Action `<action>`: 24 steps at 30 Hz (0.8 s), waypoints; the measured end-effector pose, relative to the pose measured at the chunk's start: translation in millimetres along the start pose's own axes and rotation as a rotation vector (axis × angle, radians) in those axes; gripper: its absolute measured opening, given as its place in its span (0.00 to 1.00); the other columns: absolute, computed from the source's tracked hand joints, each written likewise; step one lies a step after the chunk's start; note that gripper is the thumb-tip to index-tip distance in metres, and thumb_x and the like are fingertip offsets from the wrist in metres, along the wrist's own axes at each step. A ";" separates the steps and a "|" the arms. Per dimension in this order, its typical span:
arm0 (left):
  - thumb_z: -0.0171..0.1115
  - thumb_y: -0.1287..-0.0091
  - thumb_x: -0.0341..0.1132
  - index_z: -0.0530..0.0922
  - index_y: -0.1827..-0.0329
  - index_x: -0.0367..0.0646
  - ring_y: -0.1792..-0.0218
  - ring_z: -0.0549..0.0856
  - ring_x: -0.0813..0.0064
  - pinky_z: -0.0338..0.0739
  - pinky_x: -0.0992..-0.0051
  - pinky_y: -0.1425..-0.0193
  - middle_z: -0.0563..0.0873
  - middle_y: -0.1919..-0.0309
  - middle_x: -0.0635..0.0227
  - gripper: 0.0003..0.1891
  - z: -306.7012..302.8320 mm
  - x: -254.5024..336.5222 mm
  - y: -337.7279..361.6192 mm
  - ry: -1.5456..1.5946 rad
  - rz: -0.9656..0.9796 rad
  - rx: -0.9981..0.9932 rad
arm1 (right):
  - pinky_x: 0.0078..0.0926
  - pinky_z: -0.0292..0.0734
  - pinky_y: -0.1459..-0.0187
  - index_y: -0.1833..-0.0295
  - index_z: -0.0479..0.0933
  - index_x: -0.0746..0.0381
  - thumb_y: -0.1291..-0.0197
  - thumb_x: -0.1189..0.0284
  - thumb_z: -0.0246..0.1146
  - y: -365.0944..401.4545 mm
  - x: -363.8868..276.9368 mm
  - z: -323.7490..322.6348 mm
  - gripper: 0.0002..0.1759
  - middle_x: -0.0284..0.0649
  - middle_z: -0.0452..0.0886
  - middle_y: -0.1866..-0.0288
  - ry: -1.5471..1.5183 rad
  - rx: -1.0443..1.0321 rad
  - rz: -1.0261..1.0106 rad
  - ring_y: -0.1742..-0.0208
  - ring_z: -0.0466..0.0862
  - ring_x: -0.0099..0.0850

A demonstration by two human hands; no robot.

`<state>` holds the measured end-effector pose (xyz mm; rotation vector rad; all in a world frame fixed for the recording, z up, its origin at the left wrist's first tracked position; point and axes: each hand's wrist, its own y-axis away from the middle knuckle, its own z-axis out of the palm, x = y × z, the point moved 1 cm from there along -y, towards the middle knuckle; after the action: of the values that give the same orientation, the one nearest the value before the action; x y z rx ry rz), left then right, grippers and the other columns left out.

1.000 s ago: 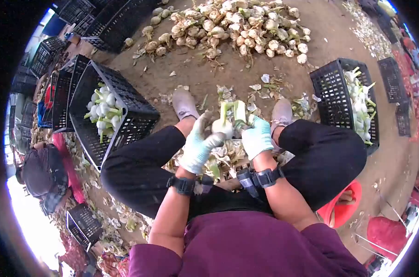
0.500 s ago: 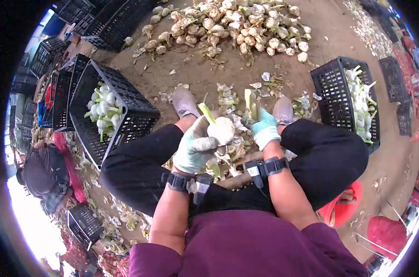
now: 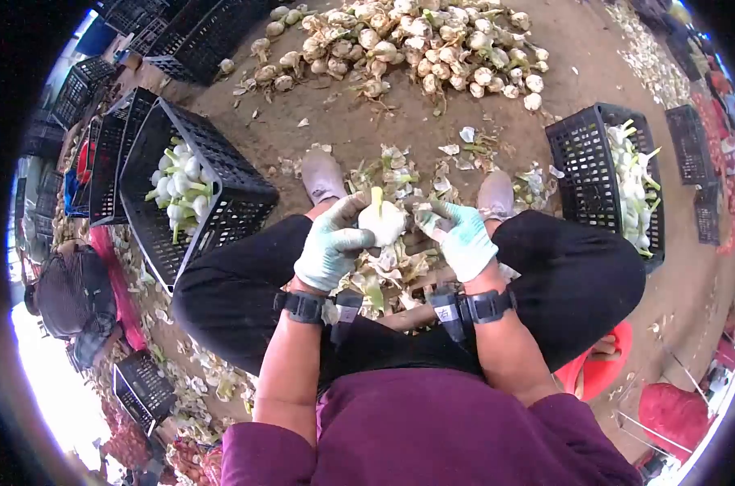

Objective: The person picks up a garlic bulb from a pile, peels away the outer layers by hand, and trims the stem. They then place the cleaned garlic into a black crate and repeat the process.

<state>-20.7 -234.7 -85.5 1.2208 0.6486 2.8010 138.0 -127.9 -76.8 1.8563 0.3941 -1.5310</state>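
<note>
My left hand (image 3: pixel 333 243), in a pale green and white work glove, is closed around a white garlic bulb (image 3: pixel 382 222). The bulb's short yellow-green stem points up. Just right of the bulb is my right hand (image 3: pixel 458 235), also gloved, its thumb and fingers pinched together. What those fingertips hold, if anything, I cannot make out. Below both hands, a heap of garlic skins and trimmed leaves (image 3: pixel 396 267) lies between my legs.
A black crate (image 3: pixel 238 182) at the left and another black crate (image 3: pixel 574 158) at the right hold cleaned garlic bulbs. Ahead lies a large pile of untrimmed garlic (image 3: pixel 432 49). A red basin (image 3: pixel 615 360) sits by my right knee. Another person (image 3: pixel 76 296) is at the far left.
The garlic bulb has turned so its stem stands more upright. My right hand has come closer to the bulb, and the green stalk piece it held no longer shows.
</note>
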 end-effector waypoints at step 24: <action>0.53 0.42 0.55 0.74 0.62 0.43 0.55 0.76 0.66 0.73 0.67 0.55 0.80 0.61 0.63 0.21 2.0 0.0 -10.8 0.752 0.006 0.235 | 0.19 0.73 0.54 0.41 0.66 0.57 0.54 0.88 0.52 -1.4 -17.6 17.6 0.31 0.35 0.68 0.43 0.139 -0.015 -0.350 0.53 0.75 0.27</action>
<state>-20.8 -224.0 -88.4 0.1149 1.0074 3.2160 119.6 -135.3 -61.7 1.9631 0.8290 -1.6190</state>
